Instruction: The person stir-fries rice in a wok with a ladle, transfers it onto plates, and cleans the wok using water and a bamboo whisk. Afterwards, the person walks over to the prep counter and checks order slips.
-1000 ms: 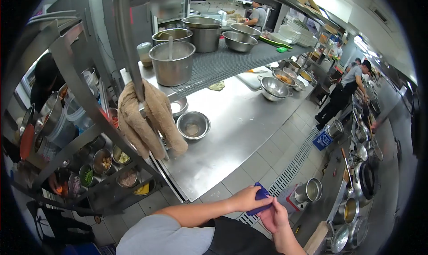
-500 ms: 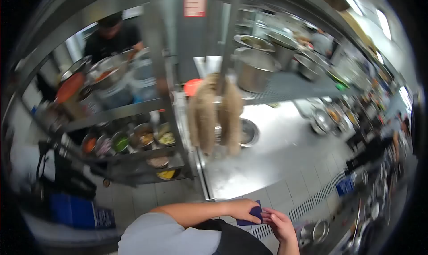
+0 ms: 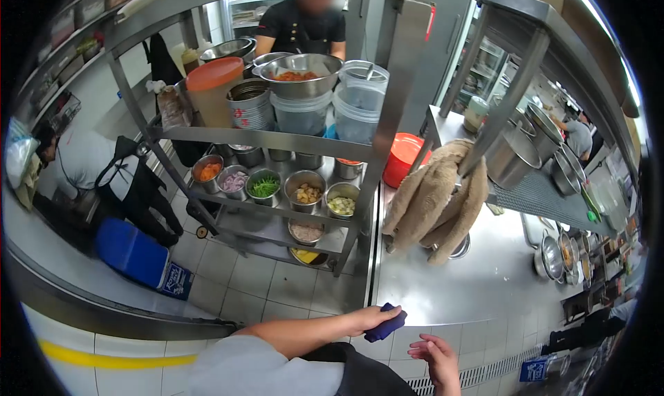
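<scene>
My left hand (image 3: 372,318) is closed around a folded dark purple cloth (image 3: 387,325), low in the head view beside the front edge of the steel table (image 3: 422,299). My right hand (image 3: 437,358) is a short way to the right of the cloth, fingers apart and holding nothing. Beyond both hands, brown towels (image 3: 432,195) hang from the shelf frame above the table and partly cover a round metal bowl (image 3: 460,248).
A steel rack (image 3: 270,140) at left carries metal pots of chopped vegetables, a mixing bowl (image 3: 302,67) and plastic tubs. Behind it stands a person (image 3: 304,26); another person (image 3: 128,168) bends at far left. A blue bin (image 3: 131,247) sits on the tiled floor.
The view has turned left, bringing the rack and the person bending at left into clearer sight. My right hand has come away from the cloth, which stays in my left hand.
</scene>
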### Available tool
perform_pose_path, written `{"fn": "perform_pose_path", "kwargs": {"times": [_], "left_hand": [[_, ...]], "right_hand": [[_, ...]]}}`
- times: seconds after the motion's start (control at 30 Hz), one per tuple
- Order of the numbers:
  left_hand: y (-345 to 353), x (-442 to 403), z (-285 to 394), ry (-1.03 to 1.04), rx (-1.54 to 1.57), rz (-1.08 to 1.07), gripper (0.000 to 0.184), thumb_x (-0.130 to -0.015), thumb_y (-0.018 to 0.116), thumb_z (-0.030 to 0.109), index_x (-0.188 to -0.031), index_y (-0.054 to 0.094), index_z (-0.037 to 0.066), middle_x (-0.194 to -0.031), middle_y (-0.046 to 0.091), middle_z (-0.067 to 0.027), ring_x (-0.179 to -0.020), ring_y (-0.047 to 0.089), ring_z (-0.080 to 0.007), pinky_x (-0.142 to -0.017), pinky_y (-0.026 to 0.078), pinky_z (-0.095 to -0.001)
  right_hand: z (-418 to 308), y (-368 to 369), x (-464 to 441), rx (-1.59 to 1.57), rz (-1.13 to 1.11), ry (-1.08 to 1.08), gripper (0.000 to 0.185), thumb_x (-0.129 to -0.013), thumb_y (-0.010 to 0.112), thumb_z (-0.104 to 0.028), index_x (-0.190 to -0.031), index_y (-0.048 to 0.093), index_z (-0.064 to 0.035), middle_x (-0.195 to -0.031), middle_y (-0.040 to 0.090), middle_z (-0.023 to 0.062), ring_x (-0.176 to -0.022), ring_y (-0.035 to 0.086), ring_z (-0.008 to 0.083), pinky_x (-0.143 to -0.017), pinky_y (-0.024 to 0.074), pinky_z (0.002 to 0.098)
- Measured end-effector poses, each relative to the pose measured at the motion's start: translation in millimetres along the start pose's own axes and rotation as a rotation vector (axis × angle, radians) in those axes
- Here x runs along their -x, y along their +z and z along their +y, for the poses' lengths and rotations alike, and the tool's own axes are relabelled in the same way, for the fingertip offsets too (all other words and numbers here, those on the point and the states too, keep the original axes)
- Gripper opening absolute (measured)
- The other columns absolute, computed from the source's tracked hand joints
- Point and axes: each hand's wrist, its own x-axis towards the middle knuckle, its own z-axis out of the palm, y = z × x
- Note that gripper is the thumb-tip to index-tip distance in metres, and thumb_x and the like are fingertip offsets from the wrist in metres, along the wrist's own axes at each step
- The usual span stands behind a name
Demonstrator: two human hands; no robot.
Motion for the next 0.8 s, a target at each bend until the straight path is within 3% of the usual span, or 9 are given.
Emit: {"fn": "perform_pose_path", "kwargs": {"times": [0.07,0.13,0.17,0.2,0.27,0.33,0.43,0.6,0.8], "left_hand": [[-5.1,1.0,-9.5,0.001,0.061,-0.004,0.059,-0.088,0.050,0.062,-0.104,0.062,0.006,-0.080,0.060,0.0013,-0.064,0.053,-0.0063,-0.054,0.041,-0.0212],[-6.0,5.4,-11.7,0.030,0.192,0.038,0.061,-0.088,0.047,0.065,-0.098,0.061,0.007,-0.073,0.057,0.0012,-0.057,0.052,-0.0075,-0.048,0.040,-0.0213],[-5.2,9.3,-8.8,0.036,0.196,0.040,0.061,-0.088,0.047,0.065,-0.098,0.061,0.007,-0.073,0.057,0.0012,-0.057,0.052,-0.0075,-0.048,0.040,-0.0213],[-2.8,13.8,-6.2,0.032,0.292,0.040,0.061,-0.089,0.045,0.065,-0.099,0.061,0.007,-0.074,0.057,0.0011,-0.059,0.054,-0.0079,-0.050,0.042,-0.0218],[5.1,21.8,-1.2,0.030,0.389,0.040,0.061,-0.089,0.044,0.064,-0.100,0.061,0.007,-0.075,0.058,0.0011,-0.062,0.055,-0.0082,-0.053,0.043,-0.0222],[12.1,22.1,-0.5,0.075,0.403,0.039,0.063,-0.090,0.041,0.065,-0.102,0.061,0.007,-0.079,0.059,0.0004,-0.067,0.056,-0.0087,-0.059,0.045,-0.0231],[22.7,14.5,-5.8,0.063,0.197,-0.031,0.068,-0.091,0.036,0.067,-0.103,0.061,0.005,-0.086,0.059,-0.0013,-0.073,0.052,-0.0095,-0.063,0.042,-0.0233],[62.1,15.8,14.7,0.064,0.227,0.050,0.066,-0.091,0.040,0.066,-0.114,0.059,0.006,-0.095,0.058,-0.0027,-0.079,0.050,-0.0094,-0.070,0.041,-0.0231],[56.9,-13.1,12.4,0.093,0.395,-0.135,0.057,-0.093,0.042,0.059,-0.114,0.057,0.008,-0.102,0.059,-0.0016,-0.088,0.054,-0.0084,-0.073,0.045,-0.0229]], "right_hand": [[2.0,5.2,-9.1,0.038,-0.051,0.016,0.037,-0.094,0.052,-0.016,-0.123,0.050,0.0063,-0.107,0.064,0.0211,-0.094,0.065,0.0303,-0.085,0.0509,0.0378],[2.1,18.4,-13.8,0.335,-0.143,-0.195,0.042,-0.090,0.059,-0.014,-0.128,0.050,0.0007,-0.121,0.057,0.0177,-0.110,0.057,0.0271,-0.091,0.0476,0.0343],[-5.4,23.6,-12.5,0.522,-0.167,-0.220,0.050,-0.086,0.065,-0.019,-0.131,0.049,-0.0047,-0.135,0.046,0.0194,-0.124,0.047,0.0313,-0.097,0.0429,0.0384],[-11.5,31.5,-13.2,0.526,-0.171,-0.222,0.050,-0.086,0.065,-0.019,-0.131,0.049,-0.0047,-0.135,0.046,0.0194,-0.124,0.047,0.0313,-0.097,0.0429,0.0384],[-16.9,43.5,-13.9,0.934,-0.206,-0.504,0.055,-0.082,0.069,-0.024,-0.131,0.050,-0.0056,-0.140,0.039,0.0244,-0.128,0.041,0.0381,-0.102,0.0379,0.0432],[-7.8,46.7,-19.4,0.928,-0.204,-0.512,0.060,-0.079,0.072,-0.029,-0.129,0.050,-0.0031,-0.140,0.036,0.0284,-0.130,0.036,0.0441,-0.106,0.0332,0.0456],[-6.1,53.6,-25.3,1.185,-0.226,-0.602,0.076,-0.073,0.076,-0.034,-0.130,0.044,0.0049,-0.140,0.032,0.0327,-0.131,0.032,0.0465,-0.107,0.0310,0.0475],[-6.2,60.1,-21.6,1.191,-0.111,-0.582,0.090,-0.070,0.078,-0.036,-0.134,0.034,0.0085,-0.139,0.032,0.0324,-0.132,0.029,0.0476,-0.109,0.0254,0.0493],[-7.2,51.4,-7.5,1.246,0.070,-0.620,0.090,-0.071,0.077,-0.037,-0.134,0.033,0.0113,-0.138,0.033,0.0333,-0.131,0.029,0.0486,-0.109,0.0242,0.0531]]}}
